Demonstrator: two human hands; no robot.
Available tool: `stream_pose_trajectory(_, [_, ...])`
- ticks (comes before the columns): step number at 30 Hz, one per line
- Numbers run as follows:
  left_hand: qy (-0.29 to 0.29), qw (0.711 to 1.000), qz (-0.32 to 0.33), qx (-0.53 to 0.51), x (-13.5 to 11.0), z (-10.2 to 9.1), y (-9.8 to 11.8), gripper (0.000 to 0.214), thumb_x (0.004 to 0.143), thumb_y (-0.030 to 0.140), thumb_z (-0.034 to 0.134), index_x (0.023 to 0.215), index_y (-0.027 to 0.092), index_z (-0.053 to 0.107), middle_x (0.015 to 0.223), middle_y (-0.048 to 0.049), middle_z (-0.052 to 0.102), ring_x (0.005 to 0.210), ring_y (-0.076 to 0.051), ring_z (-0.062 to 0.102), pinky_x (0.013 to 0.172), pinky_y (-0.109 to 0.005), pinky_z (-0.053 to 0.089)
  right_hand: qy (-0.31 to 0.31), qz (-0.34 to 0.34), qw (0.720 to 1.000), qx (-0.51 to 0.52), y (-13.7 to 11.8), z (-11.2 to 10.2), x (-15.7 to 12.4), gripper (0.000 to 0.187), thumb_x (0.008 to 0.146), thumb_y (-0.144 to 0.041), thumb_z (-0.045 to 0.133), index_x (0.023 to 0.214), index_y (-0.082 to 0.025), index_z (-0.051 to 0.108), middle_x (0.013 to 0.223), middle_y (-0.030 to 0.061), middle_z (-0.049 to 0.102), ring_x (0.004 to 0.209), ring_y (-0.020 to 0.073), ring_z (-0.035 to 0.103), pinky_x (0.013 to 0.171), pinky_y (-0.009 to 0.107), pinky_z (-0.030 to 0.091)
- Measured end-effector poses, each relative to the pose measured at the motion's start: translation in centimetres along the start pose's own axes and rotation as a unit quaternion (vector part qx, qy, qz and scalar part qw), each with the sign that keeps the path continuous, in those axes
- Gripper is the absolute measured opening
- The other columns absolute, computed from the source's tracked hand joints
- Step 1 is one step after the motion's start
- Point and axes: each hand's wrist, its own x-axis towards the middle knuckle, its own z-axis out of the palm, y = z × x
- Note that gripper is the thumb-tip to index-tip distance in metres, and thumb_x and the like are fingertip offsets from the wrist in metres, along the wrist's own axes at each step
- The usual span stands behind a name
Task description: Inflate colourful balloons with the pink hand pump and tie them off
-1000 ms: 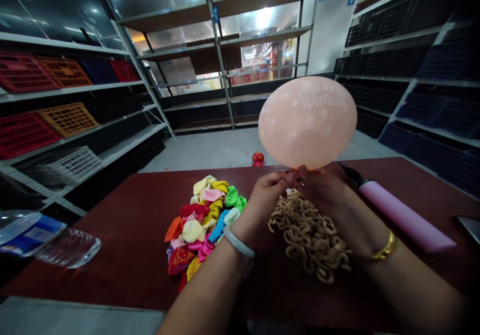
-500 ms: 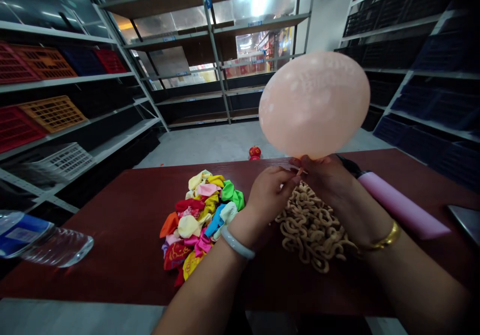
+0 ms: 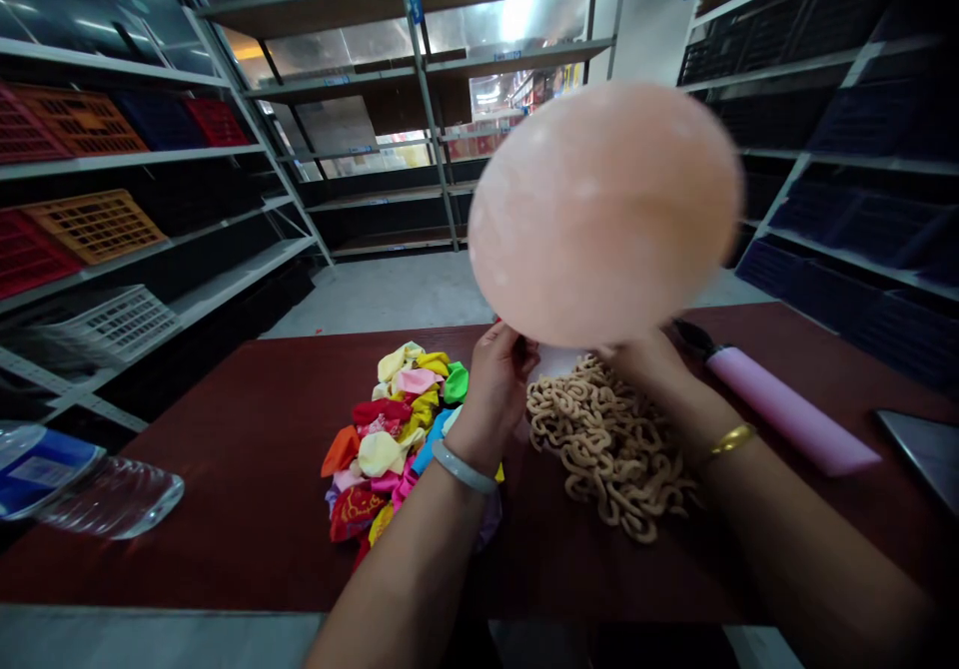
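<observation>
One inflated peach balloon (image 3: 606, 215) is hovering blurred above the table (image 3: 225, 509) on my feed, its print smearing beyond reading. The left hand (image 3: 505, 374) is curling its fingers narrowly at the balloon's lower left edge; I cannot tell whether they are gripping anything. The balloon is covering the right hand's (image 3: 636, 364) fingertips, so I cannot tell their state either. The left forearm (image 3: 420, 559) is hiding part of a pile of limp balloons (image 3: 382, 454). Tan curly pieces (image 3: 614, 449) are lying nearby. The frame's left edge is cropping a clear bottle (image 3: 142, 494).
</observation>
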Motion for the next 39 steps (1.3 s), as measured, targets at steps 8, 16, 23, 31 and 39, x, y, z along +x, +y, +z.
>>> stream_pose_trajectory(8, [0.056, 0.997, -0.029, -0.035, 0.7, -0.9, 0.8, 0.018, 0.07, 0.021, 0.078, 0.078, 0.013, 0.064, 0.068, 0.0031, 0.059, 0.058, -0.005, 0.052, 0.048, -0.016, 0.033, -0.005, 0.176, 0.962, -0.21, -0.2, 2.1, 0.3, 0.015, 0.063, -0.033, 0.08, 0.058, -0.021, 0.073, 0.077, 0.0144, 0.072, 0.096, 0.0334, 0.063, 0.092, 0.049, 0.04])
stream_pose_trajectory(16, [0.062, 0.998, -0.009, -0.012, 1.2, -1.6, 0.7, 0.018, 0.072, 0.025, 0.078, 0.076, 0.013, 0.065, 0.068, 0.0007, 0.061, 0.057, -0.006, 0.053, 0.05, -0.017, 0.035, 0.053, 0.169, 0.983, -0.045, -1.7, 0.5, 0.4, 0.035, 0.086, -0.054, 0.056, 0.089, -0.023, 0.071, 0.082, 0.005, 0.073, 0.077, 0.0202, 0.067, 0.073, 0.034, 0.052])
stream_pose_trajectory(23, [0.055, 0.998, -0.016, -0.014, 1.2, -1.6, 0.6, 0.021, 0.07, 0.026, 0.08, 0.077, 0.013, 0.067, 0.071, 0.0009, 0.062, 0.059, -0.005, 0.054, 0.05, -0.016, 0.034, 0.166, 0.117, 0.812, 0.547, -6.5, -0.8, 0.6, 0.022, 0.073, -0.035, 0.081, 0.087, -0.028, 0.065, 0.068, -0.008, 0.062, 0.069, 0.0093, 0.066, 0.079, 0.027, 0.057])
stream_pose_trajectory(31, [0.063, 0.998, -0.015, -0.026, 0.9, -1.1, 0.7, 0.024, 0.068, 0.026, 0.084, 0.08, 0.014, 0.067, 0.073, 0.0013, 0.064, 0.062, -0.006, 0.057, 0.054, -0.016, 0.039, 0.215, 0.02, 0.776, 0.592, -7.8, -3.3, 0.8, 0.031, 0.069, -0.017, 0.084, 0.093, -0.031, 0.071, 0.079, -0.0121, 0.067, 0.085, 0.0046, 0.067, 0.1, 0.022, 0.05])
stream_pose_trajectory(39, [0.045, 0.998, -0.012, -0.028, 0.5, -0.8, 1.4, 0.023, 0.07, 0.026, 0.082, 0.08, 0.014, 0.066, 0.071, 0.0022, 0.063, 0.06, -0.006, 0.056, 0.053, -0.016, 0.038, 0.16, 0.045, 0.891, 0.423, -12.7, -6.5, 2.0, 0.008, 0.079, -0.032, 0.076, 0.081, -0.035, 0.068, 0.08, -0.0072, 0.067, 0.062, 0.0072, 0.058, 0.061, 0.023, 0.048])
